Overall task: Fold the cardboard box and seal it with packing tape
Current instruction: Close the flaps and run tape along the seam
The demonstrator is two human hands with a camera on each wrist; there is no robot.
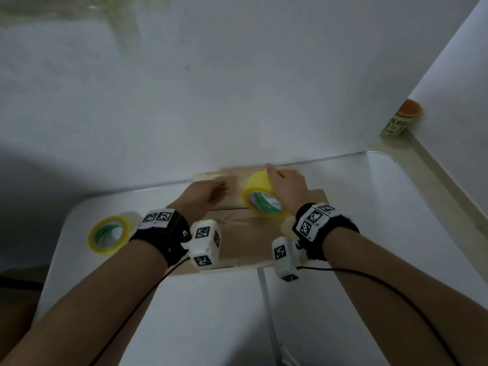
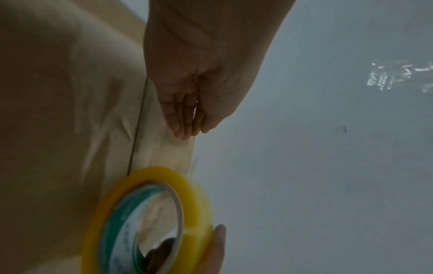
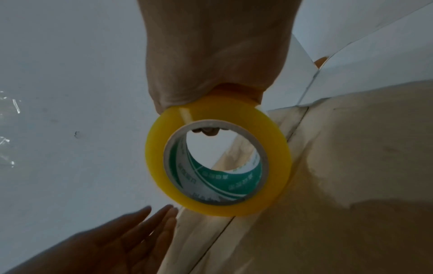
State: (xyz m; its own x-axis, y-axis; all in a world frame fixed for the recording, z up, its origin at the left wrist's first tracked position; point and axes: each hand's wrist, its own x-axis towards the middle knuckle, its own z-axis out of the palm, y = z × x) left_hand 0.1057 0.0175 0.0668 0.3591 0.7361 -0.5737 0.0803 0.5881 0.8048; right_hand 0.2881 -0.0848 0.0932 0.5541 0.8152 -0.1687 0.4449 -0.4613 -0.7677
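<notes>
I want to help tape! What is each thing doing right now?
cardboard box: folded shut, on the table, tape along its seam.
tape roll: on edge on the box, held.
right hand: grips that roll.
left hand: fingers straight, over the taped seam.
second tape roll: on the table, untouched.
</notes>
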